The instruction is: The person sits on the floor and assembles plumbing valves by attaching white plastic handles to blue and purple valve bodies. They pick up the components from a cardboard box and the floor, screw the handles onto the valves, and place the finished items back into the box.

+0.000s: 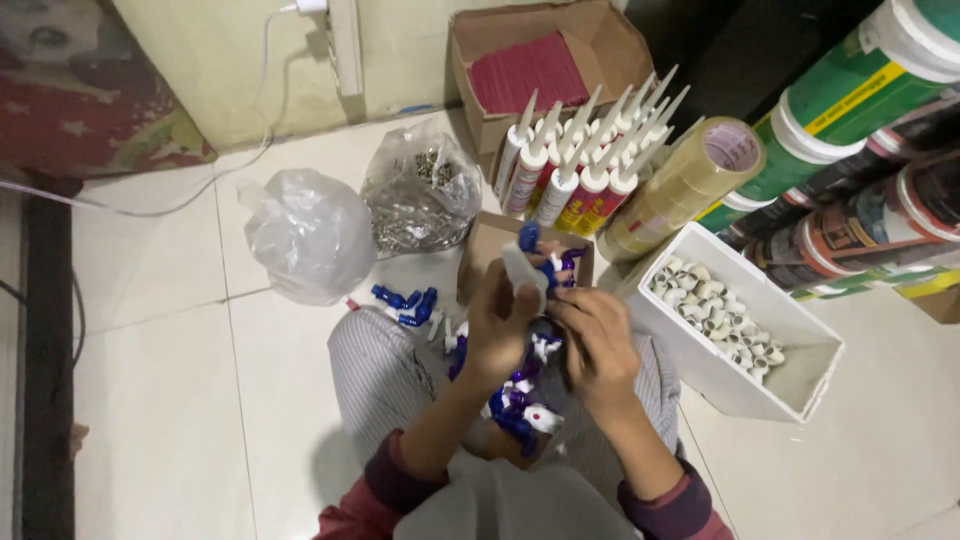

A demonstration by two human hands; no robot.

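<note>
My left hand (497, 325) is closed around a white plastic spray-trigger piece with a blue tip (524, 262), held upright above my lap. My right hand (598, 345) is close beside it, fingers curled at the lower end of the same piece; what it pinches is hidden. A pile of blue and white plastic trigger parts (520, 395) lies in my lap between my striped trouser knees. More of these parts fill a small brown cardboard box (485, 250) just beyond my hands. A few blue pieces (405, 300) lie loose on the floor tiles.
A white tray of small white caps (800, 375) stands at the right. Behind it are sealant tubes with white nozzles (575, 165), stacked tape rolls (690, 180), an open carton (600, 40), and shelves of cans (860, 200). Two plastic bags (310, 235) sit at the left.
</note>
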